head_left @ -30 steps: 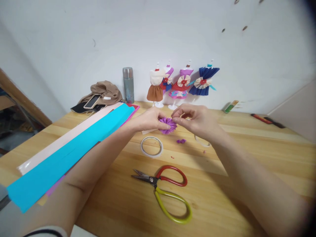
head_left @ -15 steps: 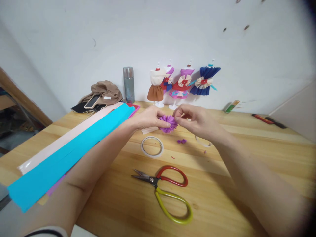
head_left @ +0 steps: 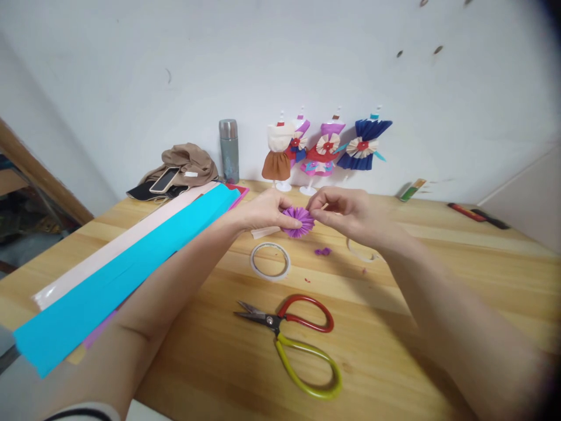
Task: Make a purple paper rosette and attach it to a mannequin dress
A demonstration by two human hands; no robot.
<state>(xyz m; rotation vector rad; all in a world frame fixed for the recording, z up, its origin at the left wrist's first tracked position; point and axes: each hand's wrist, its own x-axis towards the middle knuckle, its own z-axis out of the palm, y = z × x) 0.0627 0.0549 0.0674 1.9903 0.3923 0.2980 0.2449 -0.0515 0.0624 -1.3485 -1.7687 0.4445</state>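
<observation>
Between my hands, above the table, is a round purple pleated paper rosette (head_left: 300, 224). My left hand (head_left: 272, 211) is closed on its left side, the thumb lying across the pleats. The fingertips of my right hand (head_left: 339, 211) pinch the rosette's right edge. Below it a roll of tape (head_left: 270, 261) lies flat, and a small twisted purple scrap (head_left: 323, 251) rests to its right. Nearer to me are scissors (head_left: 272, 321) with one red and one yellow handle, their blades slightly apart and pointing left. A second thin ring of tape (head_left: 361, 251) is partly hidden beneath my right hand.
Blue and pale pink crepe paper sheets (head_left: 127, 275) run along the left, partly under my left forearm. At the back stand a grey flask (head_left: 228, 152) and several small mannequins in paper dresses (head_left: 326, 146). A phone (head_left: 165, 180) rests by brown cloth; a cutter (head_left: 467, 211) lies far right.
Almost nothing differs. My right fingertips have shifted very slightly along the rosette's edge, and the rosette is tilted a touch differently.
</observation>
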